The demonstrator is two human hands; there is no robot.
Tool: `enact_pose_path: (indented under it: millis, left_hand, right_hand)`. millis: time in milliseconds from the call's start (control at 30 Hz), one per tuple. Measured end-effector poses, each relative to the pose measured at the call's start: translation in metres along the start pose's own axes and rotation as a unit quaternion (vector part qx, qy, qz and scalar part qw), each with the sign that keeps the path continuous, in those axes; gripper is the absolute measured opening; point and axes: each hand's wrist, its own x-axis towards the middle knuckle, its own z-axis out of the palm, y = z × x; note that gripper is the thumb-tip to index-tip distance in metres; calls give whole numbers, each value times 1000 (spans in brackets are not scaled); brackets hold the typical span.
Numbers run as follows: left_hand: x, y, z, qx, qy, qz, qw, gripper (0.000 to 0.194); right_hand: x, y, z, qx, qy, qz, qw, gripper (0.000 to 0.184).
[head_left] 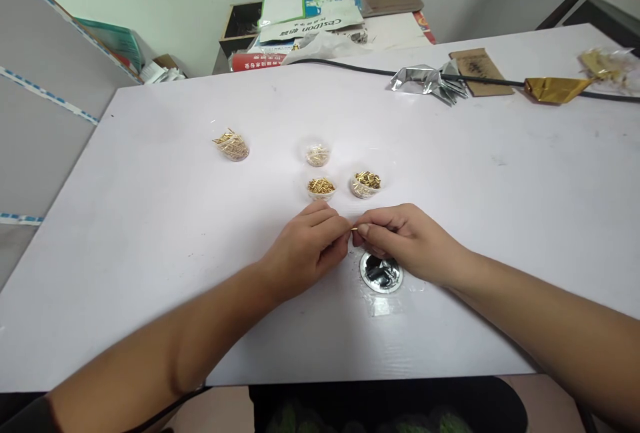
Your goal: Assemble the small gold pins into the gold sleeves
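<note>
- Head view: the right hand (pixel 395 236), thumb against index finger, pinches a thin gold-coloured pin (pixel 355 229) above the white counter (pixel 165 219).
- The left hand (pixel 316 239) is curled in at the pin's other end; its fingertips are mostly hidden, so I cannot tell whether they grip it too.
- The pin lies between the two hands, roughly level, just beyond a round black disc with a silver rim (pixel 367 281), which sits partly beneath the right hand.
- Just past the left hand stands a small clear cup (pixel 323 196) of short gold pieces; another cup of them (pixel 364 193) is to its right.
- Behind the first is a cup with paler contents (pixel 317 163).
- Well apart to the left, a clear cup (pixel 241 155) holds longer gold pins.
- Along the far edge runs a black cable (pixel 350 67).
</note>
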Motion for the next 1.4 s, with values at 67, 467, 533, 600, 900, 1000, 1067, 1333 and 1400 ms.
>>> enact_pose_path:
  millis: [67, 467, 533, 600, 900, 1000, 1067, 1333, 1400]
  left_hand:
    - [0, 0, 0, 1, -3, -1, 1000, 18]
    - [0, -1, -1, -11, -18, -31, 999, 18]
    - [1, 0, -1, -16, -8, -44, 999, 17]
    - [1, 1, -1, -15, 4, -45, 999, 16]
    - [-1, 3, -2, -18, 12, -73, 997, 18]
    - [-1, 3, -2, -20, 10, -79, 997, 20]
    - [-1, 3, -1, -22, 10, -80, 996, 20]
    - [-2, 1, 0, -27, 17, -89, 996, 25]
    - [-2, 1, 0, -32, 15, -89, 995, 23]
  right_hand:
    - [0, 0, 0, 6, -1, 12, 1000, 23]
    - [-1, -4, 0, -18, 12, 16, 1000, 22]
    - [-2, -6, -2, -73, 20, -21, 997, 21]
    - [-3, -6, -3, -146, 34, -73, 986, 21]
    - [-2, 0, -5, -259, 79, -198, 942, 28]
    - [-3, 2, -2, -266, 103, -215, 934, 21]
    - [-4, 3, 0, -242, 117, -206, 941, 14]
    - [-4, 6, 5, -165, 127, -209, 956, 10]
    - [-4, 6, 5, -140, 125, -202, 961, 10]
